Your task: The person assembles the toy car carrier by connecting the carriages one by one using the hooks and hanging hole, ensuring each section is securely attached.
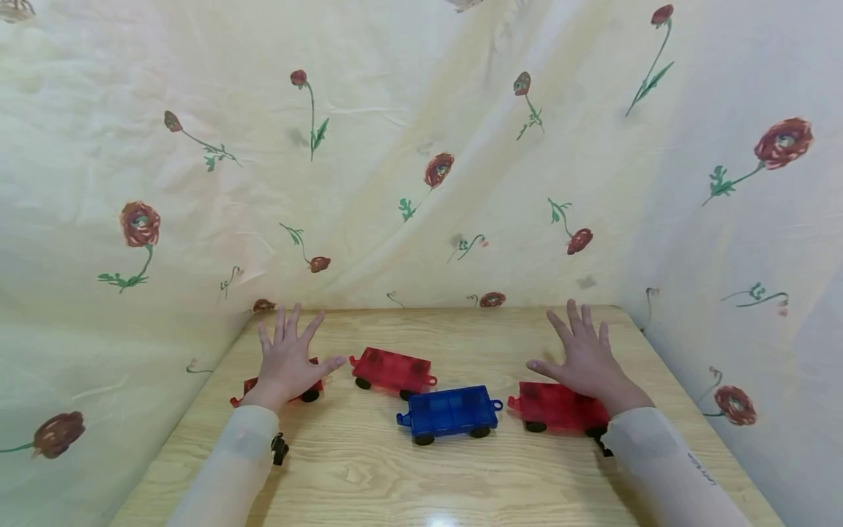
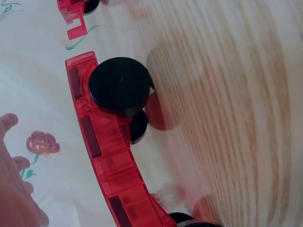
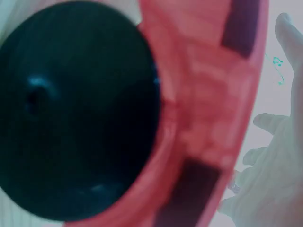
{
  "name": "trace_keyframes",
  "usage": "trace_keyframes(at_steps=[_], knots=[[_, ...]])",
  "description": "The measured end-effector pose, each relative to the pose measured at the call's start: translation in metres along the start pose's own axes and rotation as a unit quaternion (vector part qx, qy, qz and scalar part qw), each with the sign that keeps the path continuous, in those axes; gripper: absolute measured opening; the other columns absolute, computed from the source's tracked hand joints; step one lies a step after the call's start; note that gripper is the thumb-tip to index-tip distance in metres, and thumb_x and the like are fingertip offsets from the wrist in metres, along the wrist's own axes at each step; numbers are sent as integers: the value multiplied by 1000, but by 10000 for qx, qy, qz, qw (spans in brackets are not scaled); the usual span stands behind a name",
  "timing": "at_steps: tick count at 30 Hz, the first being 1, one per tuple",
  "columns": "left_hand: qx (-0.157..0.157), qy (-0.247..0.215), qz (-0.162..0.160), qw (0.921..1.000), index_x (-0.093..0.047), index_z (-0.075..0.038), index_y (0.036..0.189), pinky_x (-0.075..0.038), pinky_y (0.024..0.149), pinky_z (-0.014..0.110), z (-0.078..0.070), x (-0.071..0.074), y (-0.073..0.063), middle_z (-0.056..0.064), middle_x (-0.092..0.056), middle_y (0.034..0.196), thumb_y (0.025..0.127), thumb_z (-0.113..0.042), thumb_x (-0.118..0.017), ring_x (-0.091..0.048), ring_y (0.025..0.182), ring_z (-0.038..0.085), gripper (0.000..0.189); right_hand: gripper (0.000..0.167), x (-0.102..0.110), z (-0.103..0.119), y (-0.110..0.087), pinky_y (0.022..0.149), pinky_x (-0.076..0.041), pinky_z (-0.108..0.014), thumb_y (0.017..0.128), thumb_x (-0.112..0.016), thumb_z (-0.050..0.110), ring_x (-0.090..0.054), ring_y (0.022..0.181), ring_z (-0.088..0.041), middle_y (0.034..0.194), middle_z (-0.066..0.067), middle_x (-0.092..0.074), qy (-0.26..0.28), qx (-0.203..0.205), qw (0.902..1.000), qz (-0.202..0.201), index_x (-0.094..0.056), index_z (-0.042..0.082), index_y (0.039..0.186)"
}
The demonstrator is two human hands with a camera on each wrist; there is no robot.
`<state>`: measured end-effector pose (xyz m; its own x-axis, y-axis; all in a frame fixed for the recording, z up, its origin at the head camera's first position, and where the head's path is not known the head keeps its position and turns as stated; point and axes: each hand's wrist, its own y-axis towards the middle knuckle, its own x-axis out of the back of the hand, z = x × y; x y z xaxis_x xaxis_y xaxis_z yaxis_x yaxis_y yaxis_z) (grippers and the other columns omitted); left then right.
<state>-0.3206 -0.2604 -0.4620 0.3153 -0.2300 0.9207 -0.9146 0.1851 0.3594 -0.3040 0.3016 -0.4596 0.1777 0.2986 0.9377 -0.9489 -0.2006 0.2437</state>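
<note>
Spreads the fingers of the left hand (image 1: 287, 366) wide apart, to the left of the blue wagon (image 1: 453, 411), partly hiding the left red wagon (image 1: 250, 385). Spreads the fingers of the right hand (image 1: 587, 362) wide apart too, to the right of the blue wagon, partly hiding the right red wagon (image 1: 552, 402). Cannot tell touch from hovering in either case. Just behind the blue wagon and to its left, a middle red wagon (image 1: 394, 371). Beneath the blue wagon, a wooden table (image 1: 395, 483); well behind it, a flower-printed cloth (image 1: 369, 219).
</note>
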Motion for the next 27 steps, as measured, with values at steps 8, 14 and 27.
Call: trace_keyframes(at_steps=[8,14,27], knots=[[13,12,0,10000,-26,-27,168,10,115,77,3,-1,-2,20,-5,174,84,-89,-54,17,158,40,108,119,0,5,2,115,12,-76,86,-66,78,18,154,-51,170,-32,4,180,65,9998,103,-21,2,166],[46,-104,10,9999,-30,-25,167,13,115,76,7,-2,-5,21,-5,173,86,-81,-63,15,158,42,104,119,-4,7,3,116,6,-76,85,-67,78,14,155,-53,170,-32,4,240,94,9996,149,-21,3,166],[261,-405,174,9987,-29,-23,167,6,115,78,13,6,-20,24,-10,172,85,-81,-65,3,158,45,107,121,-8,39,10,119,0,-74,83,-70,78,10,156,-50,172,-27,1,744,214,9965,323,-21,5,167]])
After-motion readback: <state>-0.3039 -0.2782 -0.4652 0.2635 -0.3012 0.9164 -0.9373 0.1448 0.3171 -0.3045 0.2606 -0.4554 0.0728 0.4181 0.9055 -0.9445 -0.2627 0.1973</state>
